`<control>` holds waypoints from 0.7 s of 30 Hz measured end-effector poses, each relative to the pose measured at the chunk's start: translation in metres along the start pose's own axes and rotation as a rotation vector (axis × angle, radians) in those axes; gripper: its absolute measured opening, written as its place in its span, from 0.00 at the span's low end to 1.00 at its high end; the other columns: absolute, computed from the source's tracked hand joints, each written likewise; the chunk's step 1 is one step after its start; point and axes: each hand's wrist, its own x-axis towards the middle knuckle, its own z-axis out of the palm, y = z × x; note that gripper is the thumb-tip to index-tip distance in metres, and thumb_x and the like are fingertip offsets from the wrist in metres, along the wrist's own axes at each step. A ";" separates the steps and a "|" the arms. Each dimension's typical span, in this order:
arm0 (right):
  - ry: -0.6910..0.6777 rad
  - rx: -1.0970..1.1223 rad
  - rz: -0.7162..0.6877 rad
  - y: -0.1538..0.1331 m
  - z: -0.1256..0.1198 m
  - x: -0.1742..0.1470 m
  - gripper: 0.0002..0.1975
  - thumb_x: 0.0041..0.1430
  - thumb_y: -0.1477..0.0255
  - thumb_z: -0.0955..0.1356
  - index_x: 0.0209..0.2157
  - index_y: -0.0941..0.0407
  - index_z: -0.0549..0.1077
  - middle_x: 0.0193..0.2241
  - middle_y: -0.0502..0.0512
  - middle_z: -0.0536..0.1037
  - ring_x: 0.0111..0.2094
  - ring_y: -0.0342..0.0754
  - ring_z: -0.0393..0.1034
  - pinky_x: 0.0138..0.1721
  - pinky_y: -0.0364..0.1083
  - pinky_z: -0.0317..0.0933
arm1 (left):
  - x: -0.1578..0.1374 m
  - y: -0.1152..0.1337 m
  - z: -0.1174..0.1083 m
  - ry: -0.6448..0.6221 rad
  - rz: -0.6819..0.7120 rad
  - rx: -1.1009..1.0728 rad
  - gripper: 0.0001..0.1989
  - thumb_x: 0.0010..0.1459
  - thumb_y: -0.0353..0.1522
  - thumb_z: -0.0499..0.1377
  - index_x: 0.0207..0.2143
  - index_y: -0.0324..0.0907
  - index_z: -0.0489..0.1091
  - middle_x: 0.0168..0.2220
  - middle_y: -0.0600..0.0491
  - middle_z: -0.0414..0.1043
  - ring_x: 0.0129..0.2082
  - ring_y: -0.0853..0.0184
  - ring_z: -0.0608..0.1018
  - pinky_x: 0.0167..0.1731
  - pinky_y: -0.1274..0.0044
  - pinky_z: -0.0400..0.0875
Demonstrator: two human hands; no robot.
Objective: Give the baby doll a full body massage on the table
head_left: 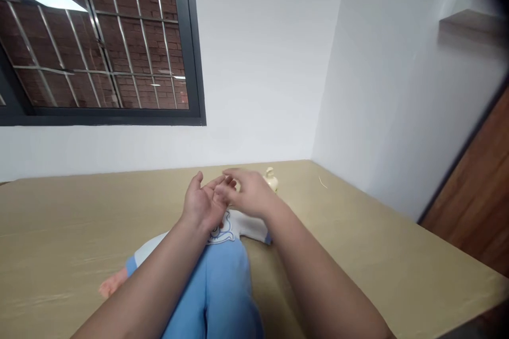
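Observation:
My left hand (203, 202) is turned palm up, its fingers stretched out and its thumb apart. No object shows on the palm. Over its fingertips hovers or rests my right hand (250, 189), slightly blurred, with thumb and fingers apart; I cannot tell whether the two hands touch. Beneath them a doll (226, 270) lies on the table, dressed in light blue trousers and a white top with blue cuffs and a printed figure. One pink doll hand (113, 282) pokes out at the left. The doll's head is hidden behind my hands.
A pale yellow container (271, 179) stands just behind my right hand. Toward the right, a thin yellowish strand (322, 183) lies on the tan tabletop (358, 254). White walls (262, 63) and a barred window (115, 37) border the far side; a wooden panel (473, 206) is at the right.

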 end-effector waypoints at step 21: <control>-0.376 0.088 -0.082 -0.062 0.033 -0.029 0.48 0.58 0.54 0.71 0.70 0.58 0.46 0.70 0.61 0.49 0.71 0.59 0.42 0.69 0.58 0.43 | 0.001 0.014 -0.025 0.061 0.011 -0.145 0.31 0.60 0.49 0.53 0.55 0.34 0.66 0.55 0.35 0.71 0.54 0.54 0.76 0.57 0.67 0.67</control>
